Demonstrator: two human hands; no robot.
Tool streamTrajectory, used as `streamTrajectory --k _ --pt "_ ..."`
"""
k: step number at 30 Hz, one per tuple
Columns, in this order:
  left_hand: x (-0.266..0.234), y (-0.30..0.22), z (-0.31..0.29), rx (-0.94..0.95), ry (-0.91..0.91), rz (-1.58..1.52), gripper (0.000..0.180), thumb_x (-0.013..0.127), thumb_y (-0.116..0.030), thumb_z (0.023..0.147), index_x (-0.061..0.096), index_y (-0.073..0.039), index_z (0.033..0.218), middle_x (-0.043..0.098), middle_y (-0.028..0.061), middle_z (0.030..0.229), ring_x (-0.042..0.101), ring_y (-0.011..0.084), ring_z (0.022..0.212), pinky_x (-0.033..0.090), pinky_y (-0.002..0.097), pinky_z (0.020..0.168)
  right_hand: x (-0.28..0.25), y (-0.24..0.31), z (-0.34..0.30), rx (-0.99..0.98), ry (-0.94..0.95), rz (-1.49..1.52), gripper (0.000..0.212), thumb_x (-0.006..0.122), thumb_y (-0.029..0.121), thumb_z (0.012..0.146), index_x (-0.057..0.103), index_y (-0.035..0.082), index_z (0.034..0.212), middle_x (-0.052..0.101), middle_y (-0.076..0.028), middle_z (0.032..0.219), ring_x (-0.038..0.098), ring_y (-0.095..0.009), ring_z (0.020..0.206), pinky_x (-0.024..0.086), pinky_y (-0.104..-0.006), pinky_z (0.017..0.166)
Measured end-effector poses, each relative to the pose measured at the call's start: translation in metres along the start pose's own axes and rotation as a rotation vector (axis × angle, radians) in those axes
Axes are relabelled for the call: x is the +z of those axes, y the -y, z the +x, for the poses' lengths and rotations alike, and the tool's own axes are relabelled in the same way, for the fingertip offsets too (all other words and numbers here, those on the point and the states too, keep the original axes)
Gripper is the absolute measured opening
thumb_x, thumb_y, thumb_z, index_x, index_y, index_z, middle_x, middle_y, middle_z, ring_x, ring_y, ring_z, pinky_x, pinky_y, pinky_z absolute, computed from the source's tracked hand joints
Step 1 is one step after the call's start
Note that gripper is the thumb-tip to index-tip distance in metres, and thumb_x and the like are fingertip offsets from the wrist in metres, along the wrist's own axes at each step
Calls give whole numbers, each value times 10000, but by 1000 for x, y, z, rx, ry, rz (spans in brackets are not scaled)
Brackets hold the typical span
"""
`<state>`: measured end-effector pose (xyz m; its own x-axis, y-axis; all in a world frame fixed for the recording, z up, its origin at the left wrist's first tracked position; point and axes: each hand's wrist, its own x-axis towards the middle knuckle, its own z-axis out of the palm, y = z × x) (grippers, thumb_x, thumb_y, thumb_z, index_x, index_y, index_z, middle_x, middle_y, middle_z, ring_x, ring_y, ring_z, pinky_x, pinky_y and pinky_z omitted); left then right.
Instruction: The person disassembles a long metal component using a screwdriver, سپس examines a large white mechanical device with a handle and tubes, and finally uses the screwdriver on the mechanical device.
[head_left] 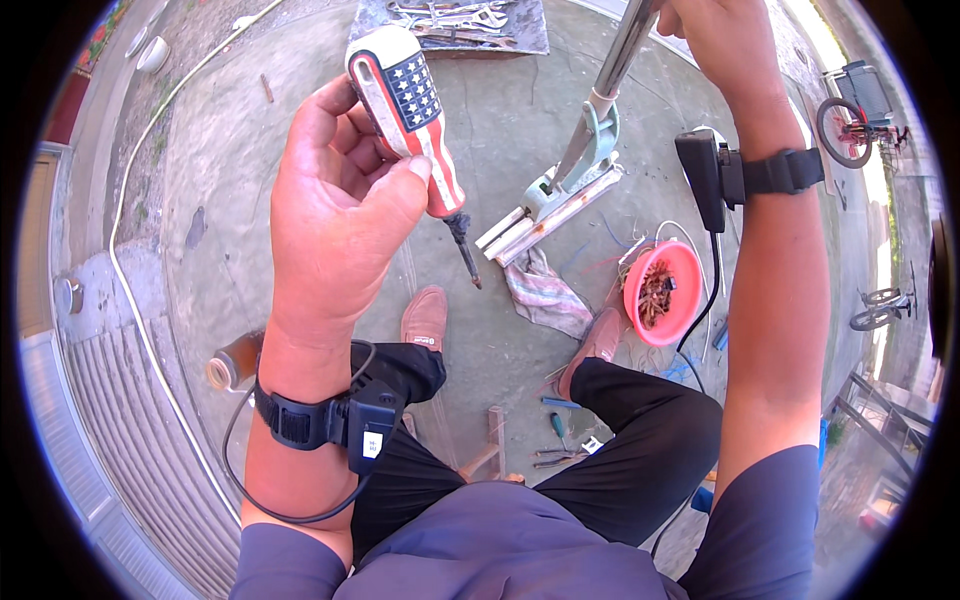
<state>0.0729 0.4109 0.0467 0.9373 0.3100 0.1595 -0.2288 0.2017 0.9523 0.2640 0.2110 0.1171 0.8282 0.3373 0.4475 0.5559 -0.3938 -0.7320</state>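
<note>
My left hand (335, 200) is raised and closed around a screwdriver-like tool (412, 105) with a thick stars-and-stripes handle. Its dark, narrow shaft points down and to the right. At the top right, my right hand (722, 45) has its fingers curled at the upper part of a shiny metal lever (625, 48); the lever's end is cut off by the frame. The lever rises from a pale green hinged metal stand (585, 155), fixed on rusty white bars (550, 215) on the ground. A striped cloth (545, 292) lies beside the bars.
A pink bowl (690, 265) holds brownish scraps near my right foot. Wrenches fill a metal tray (530, 38) at the far side. Pliers (560, 456) and a small screwdriver (557, 425) lie between my legs. A brown jar (238, 358) stands left, and a hose (125, 270) runs along there.
</note>
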Motion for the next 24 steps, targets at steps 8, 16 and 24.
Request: streamTrajectory --k 8,16,24 --pt "0 -1 0 -25 2 -14 553 548 70 793 380 66 1321 567 143 1101 600 177 974 579 333 773 -2 -23 0 35 25 -28 269 585 128 935 516 -33 1139 575 -46 733 531 -92 545 433 -233 460" --pt "-2 0 -2 -39 -4 34 555 602 -31 833 385 26 1341 557 130 1134 617 201 988 525 363 849 -5 -34 -18 -27 47 -102 244 631 207 892 555 14 1020 577 -26 750 560 -106 648 463 -262 600" --pt "9 1 -3 -63 5 -28 535 562 52 800 398 55 1309 569 123 1079 598 160 950 564 320 770 9 -69 -45 292 -32 379 144 553 114 942 584 15 1042 554 4 641 537 -86 524 472 -246 562"
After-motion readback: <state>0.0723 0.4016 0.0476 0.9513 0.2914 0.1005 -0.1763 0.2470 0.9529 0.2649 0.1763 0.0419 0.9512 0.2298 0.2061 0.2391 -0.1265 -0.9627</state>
